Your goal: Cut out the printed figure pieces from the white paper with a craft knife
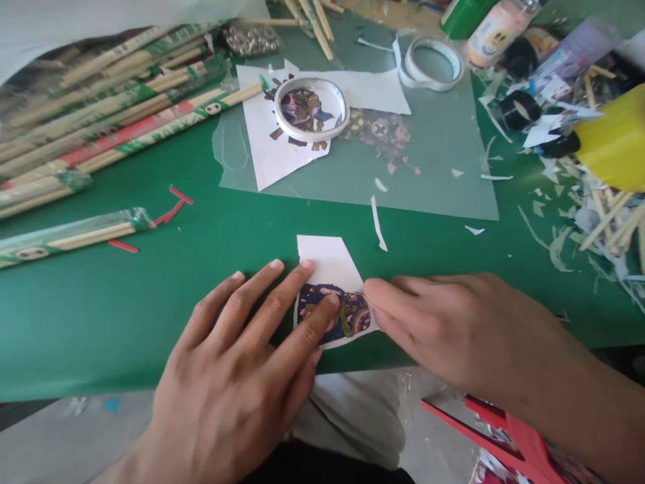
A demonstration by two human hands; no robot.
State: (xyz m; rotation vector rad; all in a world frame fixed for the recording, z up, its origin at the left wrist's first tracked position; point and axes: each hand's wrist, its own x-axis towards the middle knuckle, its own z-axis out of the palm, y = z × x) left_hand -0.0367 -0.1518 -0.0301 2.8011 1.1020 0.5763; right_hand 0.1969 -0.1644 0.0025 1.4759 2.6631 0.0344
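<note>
A small white paper cutout with a dark blue, pink and brown printed picture lies near the front edge of the green tabletop. My left hand rests flat with fingers spread, its fingertips pressing on the picture and the paper's left side. At the right edge of the cutout, my right hand is closed in a pinch on the paper. Its fingers cover that corner, and whether anything else is in the pinch is hidden.
Wrapped chopsticks lie along the left. A tape roll sits on a larger cutout; another tape roll is behind. Bottles, a yellow container and paper scraps crowd the right. A red plastic stool stands below.
</note>
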